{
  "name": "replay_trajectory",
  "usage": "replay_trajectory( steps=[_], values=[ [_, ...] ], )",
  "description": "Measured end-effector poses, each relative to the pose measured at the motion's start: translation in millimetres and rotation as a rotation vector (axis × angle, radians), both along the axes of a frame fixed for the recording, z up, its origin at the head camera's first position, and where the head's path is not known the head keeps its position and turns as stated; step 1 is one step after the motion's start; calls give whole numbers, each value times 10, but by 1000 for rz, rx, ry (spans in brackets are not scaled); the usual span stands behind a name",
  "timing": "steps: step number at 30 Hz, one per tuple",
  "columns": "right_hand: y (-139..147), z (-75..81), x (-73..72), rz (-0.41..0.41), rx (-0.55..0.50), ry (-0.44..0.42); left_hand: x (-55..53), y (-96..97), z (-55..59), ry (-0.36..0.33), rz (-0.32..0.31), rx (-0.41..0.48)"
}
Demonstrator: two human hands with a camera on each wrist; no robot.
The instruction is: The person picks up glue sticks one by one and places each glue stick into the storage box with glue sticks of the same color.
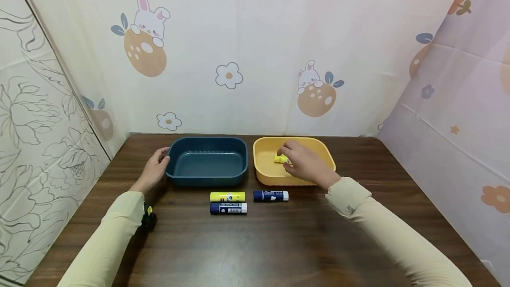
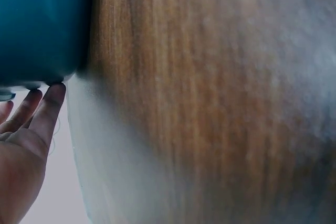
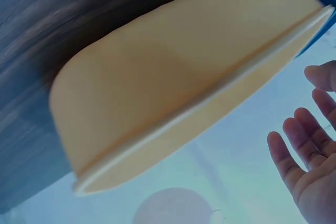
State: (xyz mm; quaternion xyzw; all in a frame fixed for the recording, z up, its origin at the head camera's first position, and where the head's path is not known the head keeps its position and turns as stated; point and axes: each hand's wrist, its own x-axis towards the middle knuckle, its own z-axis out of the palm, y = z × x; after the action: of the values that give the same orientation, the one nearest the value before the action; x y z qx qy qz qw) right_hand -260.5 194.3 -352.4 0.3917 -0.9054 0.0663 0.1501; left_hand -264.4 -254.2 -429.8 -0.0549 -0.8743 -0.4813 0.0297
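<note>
My left hand (image 1: 154, 168) is at the left end of a dark blue tray (image 1: 207, 180). In the left wrist view its fairly straight fingers (image 2: 46, 111) touch the tray's outer wall. Over the yellow tray (image 1: 264, 169) is my right hand (image 1: 304, 162), its fingers apart. A yellow glue stick (image 1: 281, 159) lies inside that tray, partly hidden behind the hand. The right wrist view shows the right hand (image 3: 312, 156) with spread fingers and nothing held, above the tray's rim.
In front of the blue tray lie another yellow glue stick (image 1: 227, 196) and a dark blue glue stick (image 1: 228, 208). A second dark blue glue stick (image 1: 271, 195) lies before the yellow tray. A patterned curtain (image 1: 255, 56) hangs behind the wooden table (image 1: 255, 247).
</note>
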Motion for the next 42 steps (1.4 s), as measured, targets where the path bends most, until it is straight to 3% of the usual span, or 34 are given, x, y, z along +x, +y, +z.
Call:
replay_trajectory(
  steps=[5,9,18,24,33,42],
  values=[
    [-124,7,123,84,-29,33,-8,-8,-4,-1,5,3],
    [-216,-16,226,104,-22,28,-9,-17,-12,-7,6,0],
    [-366,-133,425,118,48,-79,-22,-23,-32,-3,-3,7],
    [-395,-263,498,134,40,-100,-20,-20,-43,-7,0,9],
    [-390,-445,534,75,85,-166,-7,-20,-34,-11,6,2],
    [-320,-594,570,14,118,-91,-14,-20,-42,2,-1,4]
  ],
)
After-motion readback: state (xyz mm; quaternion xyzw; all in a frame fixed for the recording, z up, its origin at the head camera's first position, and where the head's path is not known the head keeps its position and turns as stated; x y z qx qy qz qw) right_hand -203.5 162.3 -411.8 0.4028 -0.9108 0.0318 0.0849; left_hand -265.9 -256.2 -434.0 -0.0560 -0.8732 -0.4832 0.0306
